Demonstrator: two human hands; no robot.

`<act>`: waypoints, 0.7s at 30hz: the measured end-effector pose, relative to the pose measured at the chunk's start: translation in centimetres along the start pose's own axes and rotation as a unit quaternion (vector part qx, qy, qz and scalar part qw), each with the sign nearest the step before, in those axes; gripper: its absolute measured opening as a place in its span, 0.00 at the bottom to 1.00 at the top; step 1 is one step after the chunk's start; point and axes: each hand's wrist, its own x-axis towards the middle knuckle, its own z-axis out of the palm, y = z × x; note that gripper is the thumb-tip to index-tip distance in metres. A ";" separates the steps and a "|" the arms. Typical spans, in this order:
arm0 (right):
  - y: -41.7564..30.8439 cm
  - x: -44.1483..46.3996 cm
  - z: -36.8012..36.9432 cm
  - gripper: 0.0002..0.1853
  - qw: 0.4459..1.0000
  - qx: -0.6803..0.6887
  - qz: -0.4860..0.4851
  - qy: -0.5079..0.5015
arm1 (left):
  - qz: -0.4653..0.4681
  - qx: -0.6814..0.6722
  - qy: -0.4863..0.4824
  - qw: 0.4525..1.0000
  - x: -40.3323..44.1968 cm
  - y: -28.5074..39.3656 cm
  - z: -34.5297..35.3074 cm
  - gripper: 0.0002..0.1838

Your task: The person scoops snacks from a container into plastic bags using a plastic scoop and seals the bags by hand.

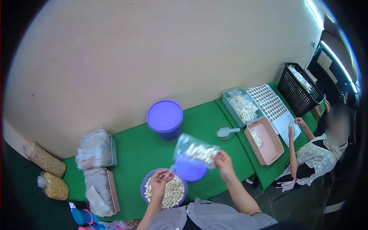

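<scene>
My right hand [223, 164] grips the edge of a clear plastic bag [199, 150] that holds white, finger-shaped pieces. The bag is raised and tilted over the table. My left hand [158, 183] is closed above a purple tub [143, 191] full of similar white pieces [174, 193]. A small pale end sticks out above its fingertips; I cannot make out what it belongs to. Beside the tub, partly under the bag, lies a round purple lid [190, 170].
A lidded purple tub [165, 117] stands near the wall. To the left are stacks of plastic packets [94, 149]. Rightward are a dish with a scoop [227, 132], a teal basket [241, 107], a pink basket [264, 142], sticker sheets [266, 99] and a seated person [316, 153].
</scene>
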 end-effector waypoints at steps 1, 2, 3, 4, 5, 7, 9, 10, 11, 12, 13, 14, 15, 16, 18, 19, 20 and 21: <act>-0.7 1.7 -1.9 0.09 0.998 0.005 -0.028 0.060 | 0.003 0.000 -0.002 1.000 0.3 -0.1 0.1 0.14; -2.2 3.3 -3.5 0.08 0.993 0.028 -0.048 0.103 | 0.006 0.001 0.019 1.000 0.6 -0.1 0.1 0.14; -3.8 5.1 -5.2 0.08 0.986 0.051 -0.066 0.144 | 0.010 0.002 0.042 0.999 0.8 -0.2 0.1 0.13; -4.5 7.5 -7.9 0.09 0.980 0.047 -0.088 0.174 | 0.024 0.000 0.057 0.998 1.2 -0.6 -0.1 0.11; -4.6 10.4 -11.2 0.10 0.972 0.042 -0.109 0.203 | 0.028 0.000 0.058 0.998 1.4 -0.5 -0.2 0.11; -4.7 16.2 -17.4 0.11 0.957 0.040 -0.137 0.252 | 0.022 -0.014 0.107 0.994 1.7 -0.2 -0.1 0.10; -6.0 21.1 -21.4 0.13 0.946 0.052 -0.158 0.277 | 0.038 -0.009 0.126 0.991 2.2 -0.3 -0.1 0.10; -6.1 23.6 -23.4 0.13 0.947 0.055 -0.159 0.272 | 0.041 -0.013 0.132 0.990 2.3 -0.4 -0.3 0.09; -6.0 26.2 -25.2 0.15 0.943 0.074 -0.158 0.283 | 0.044 -0.018 0.139 0.989 2.5 -0.5 -0.4 0.09; -5.9 28.4 -26.6 0.17 0.939 0.092 -0.156 0.294 | 0.049 -0.018 0.142 0.988 2.6 -0.6 -0.3 0.09; -5.7 30.2 -27.5 0.17 0.941 0.093 -0.154 0.287 | 0.045 -0.017 0.148 0.988 2.7 -0.6 -0.3 0.09; -5.4 31.9 -28.1 0.17 0.939 0.091 -0.126 0.306 | 0.039 -0.017 0.155 0.987 2.6 -0.7 -0.2 0.09; -5.5 32.9 -27.8 0.17 0.937 0.089 -0.098 0.324 | 0.044 -0.017 0.162 0.986 2.6 -0.7 -0.1 0.09; -5.6 33.6 -27.8 0.23 0.945 0.089 -0.097 0.300 | 0.041 -0.018 0.162 0.986 2.5 -0.6 -0.1 0.08; -5.1 35.1 -26.5 0.25 0.933 0.119 -0.125 0.315 | 0.039 -0.018 0.169 0.985 2.3 -0.5 -0.2 0.08; -4.9 35.2 -25.9 0.28 0.916 0.147 -0.156 0.339 | 0.037 -0.013 0.176 0.984 2.2 -0.4 -0.2 0.08; -4.8 35.3 -25.3 0.32 0.919 0.165 -0.158 0.320 | 0.035 -0.008 0.182 0.983 2.1 -0.4 -0.3 0.08; -4.7 34.7 -24.1 0.32 0.921 0.164 -0.155 0.317 | 0.034 -0.009 0.187 0.982 2.0 -0.3 -0.3 0.08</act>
